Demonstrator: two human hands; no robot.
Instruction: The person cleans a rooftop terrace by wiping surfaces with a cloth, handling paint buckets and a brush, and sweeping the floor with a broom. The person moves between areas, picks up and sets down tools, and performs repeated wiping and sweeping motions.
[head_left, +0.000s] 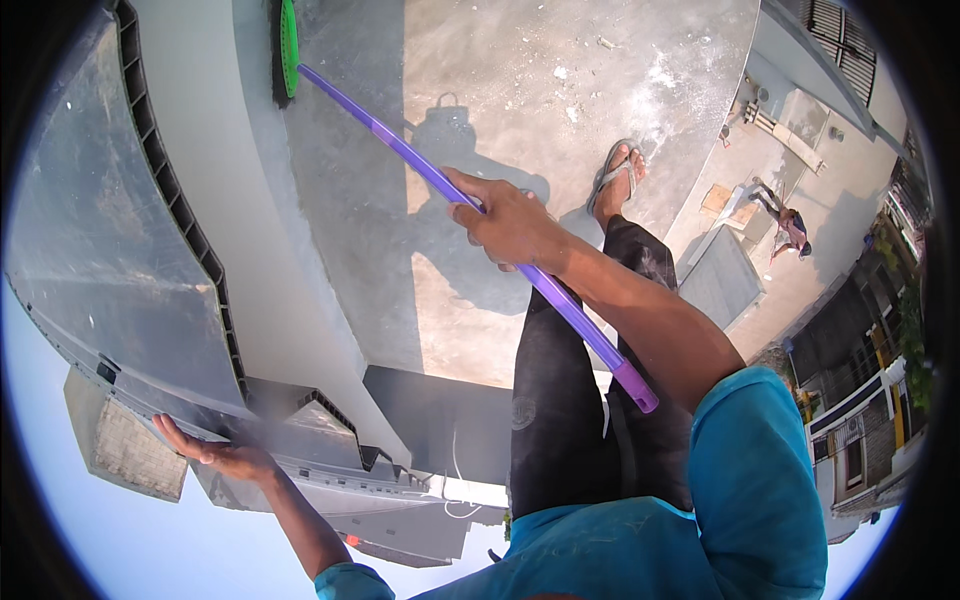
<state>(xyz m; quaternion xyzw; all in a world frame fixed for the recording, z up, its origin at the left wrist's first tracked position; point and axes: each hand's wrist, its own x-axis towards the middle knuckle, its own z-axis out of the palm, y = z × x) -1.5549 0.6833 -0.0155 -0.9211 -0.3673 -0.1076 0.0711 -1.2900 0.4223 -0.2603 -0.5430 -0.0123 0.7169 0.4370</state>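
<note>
My right hand (512, 225) is wrapped round the purple handle (590, 330) of a broom, which runs slantwise from beside my legs up to the far left. Its green head (290, 45) with dark bristles meets the concrete floor at the foot of the pale wall. My left hand (222, 456) is stretched out to the lower left with its fingers extended and nothing in it. It is nearest the grey panels beyond the wall; whether it touches them, I cannot tell.
Pale crumbs of debris (572, 112) lie on the concrete floor (500, 60) ahead. A curved pale wall (215, 130) bounds the left side. At the right, past the floor's edge, a lower yard shows another person (790, 232), stacked slabs and pipes. My sandalled foot (620, 175) stands ahead.
</note>
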